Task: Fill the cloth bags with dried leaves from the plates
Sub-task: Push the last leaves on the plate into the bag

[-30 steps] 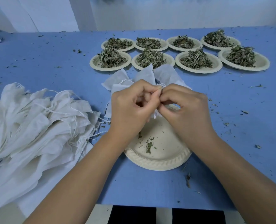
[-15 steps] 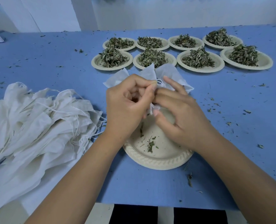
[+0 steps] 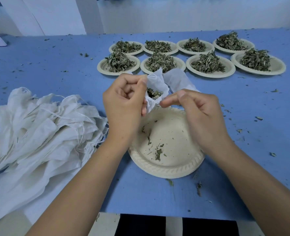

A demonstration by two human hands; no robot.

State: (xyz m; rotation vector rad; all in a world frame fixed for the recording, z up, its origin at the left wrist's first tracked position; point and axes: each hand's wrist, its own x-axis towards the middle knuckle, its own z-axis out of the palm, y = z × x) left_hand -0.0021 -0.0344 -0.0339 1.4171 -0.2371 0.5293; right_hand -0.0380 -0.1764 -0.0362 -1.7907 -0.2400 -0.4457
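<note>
In the head view, the left hand [image 3: 124,106] grips the cloth bag [image 3: 156,84] at its mouth with curled fingers, above the nearly empty plate [image 3: 166,169]. Dried leaves [image 3: 153,93] show inside the bag. The right hand [image 3: 200,114], loosely curled, has its forefinger at the bag's edge; whether it pinches, I cannot tell. The filling seems finished, so next the mouth must be closed while the bag is kept upright.

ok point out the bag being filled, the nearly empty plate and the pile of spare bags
cloth bag [image 3: 158,82]: head view, white cloth near its open top
nearly empty plate [image 3: 173,132]: head view, bare centre
pile of spare bags [image 3: 44,126]: head view, middle of the heap
</note>
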